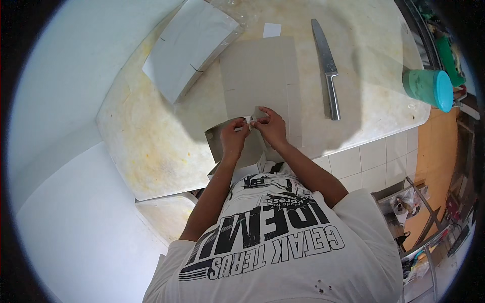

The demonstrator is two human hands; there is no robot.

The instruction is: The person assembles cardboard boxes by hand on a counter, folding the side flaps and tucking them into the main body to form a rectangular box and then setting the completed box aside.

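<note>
At the near edge of the stained counter, my 2 hands meet over a flat sheet of grey cardboard. My left hand and my right hand are both pinched narrow, fingertips almost touching, and between them I hold a small white piece — too small for me to tell what it is. It sits just above the lower end of the cardboard sheet, close to my chest. Below my hands a folded grey flap of card sticks out toward the counter's edge, partly hidden by my left wrist.

Well apart from my hands, on the right side of the sheet, a long steel knife lies flat on the counter, its blade pointing away from me — nothing touches it. A small white slip of paper rests just past the far end of the cardboard. To the left of the sheet, a second, bent piece of grey board lies at an angle. Far to my right, near the counter's rounded corner, a green cup with a blue lid lies on its side.
</note>
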